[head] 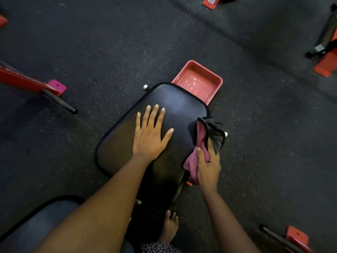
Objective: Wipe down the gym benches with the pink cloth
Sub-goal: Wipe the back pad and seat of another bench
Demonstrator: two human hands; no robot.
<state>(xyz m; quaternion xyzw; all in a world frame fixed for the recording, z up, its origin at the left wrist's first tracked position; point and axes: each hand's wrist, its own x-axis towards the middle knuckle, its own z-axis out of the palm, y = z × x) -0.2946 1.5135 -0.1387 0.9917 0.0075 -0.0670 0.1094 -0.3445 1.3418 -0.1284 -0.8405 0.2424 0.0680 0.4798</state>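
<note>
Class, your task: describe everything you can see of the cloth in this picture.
The cloth looks like soft towel fabric, pink on one face and dark grey on the other, with black edging. It is bunched and folded, not spread flat. The right hand grips its lower part, thumb pressed on the pink. It lies against the right edge of the black bench pad.

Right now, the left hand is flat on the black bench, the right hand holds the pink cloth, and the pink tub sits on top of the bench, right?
Not quite. In the head view the pink tub is on the floor beyond the black bench, not on it. The left hand is flat on the bench and the right hand holds the pink cloth.
</note>
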